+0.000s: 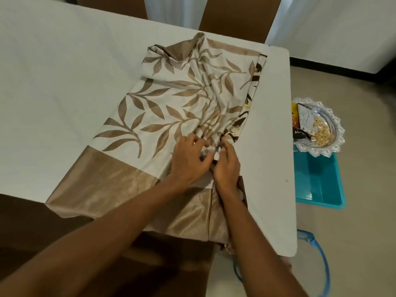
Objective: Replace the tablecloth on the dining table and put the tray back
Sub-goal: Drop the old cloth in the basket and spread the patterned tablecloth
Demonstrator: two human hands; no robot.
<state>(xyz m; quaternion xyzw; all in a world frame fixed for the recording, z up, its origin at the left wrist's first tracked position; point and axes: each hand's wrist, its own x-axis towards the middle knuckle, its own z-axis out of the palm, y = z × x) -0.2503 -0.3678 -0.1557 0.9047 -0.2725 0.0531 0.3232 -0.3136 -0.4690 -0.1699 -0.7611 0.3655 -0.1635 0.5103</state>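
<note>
Covering the white worktop (53, 82) only from its centre toward 3 o'clock, the folded leaf-print tablecloth (171, 99) lies with its gold border hanging over the near edge at 6 o'clock. The left hand (188, 163) and, touching it on the right, the right hand (226, 168) both have their fingers curled closed on a bunched fold near the cloth's lower right. Further toward 3 o'clock, off the worktop, the silver tray (336, 125) of snacks rests on a teal bin (319, 185) on the floor. Since most of the cloth is still folded, a hard pull on this gathered bunch could drag the whole bundle over the edge, or leave it skewed and creased.
</note>
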